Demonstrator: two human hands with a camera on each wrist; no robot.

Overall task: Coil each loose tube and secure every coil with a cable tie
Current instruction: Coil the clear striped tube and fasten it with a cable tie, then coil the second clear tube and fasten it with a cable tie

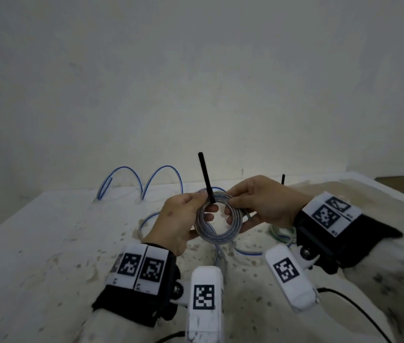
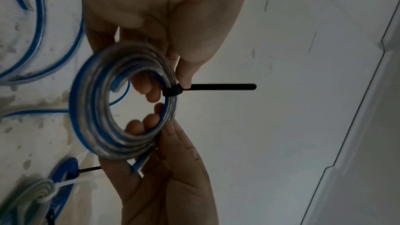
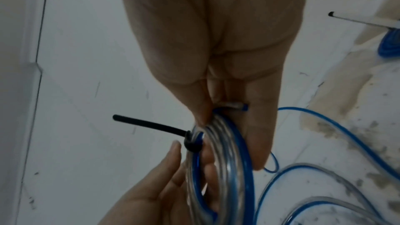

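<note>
Blue-striped clear tubing, wound into a coil (image 1: 218, 222), is held up between a person's two hands above a stained white counter (image 1: 47, 243). The left hand (image 1: 178, 219) grips the coil's left side, its fingers (image 2: 151, 90) curled through the centre of the ring and its thumb pressing near the head of a black cable tie (image 1: 206, 178). The right hand (image 1: 262, 201) clasps the coil's right side, its fingers (image 2: 149, 121) hooked inside the ring and its thumb laid along the outer edge, where the tubing's cut end (image 3: 237, 105) pokes out beside it. The tie is cinched around the coil's top edge, and its long tail stands straight up toward the pale wall (image 1: 196, 70).

On the counter behind the hands, loose tubing (image 1: 146, 179) of the same blue stripe rises in two arches, and more of it trails under the coil toward the person. To the right, partly hidden by the right wrist, lies a green-tinted coil (image 1: 281, 233) bound with a white tie (image 2: 71, 183); just beside it, in the left wrist view, sits a darker blue coil (image 2: 69, 168) with a black tie tail (image 2: 89, 169) sticking out. Both wrists wear black straps carrying white camera housings with printed square markers (image 1: 203, 297).
</note>
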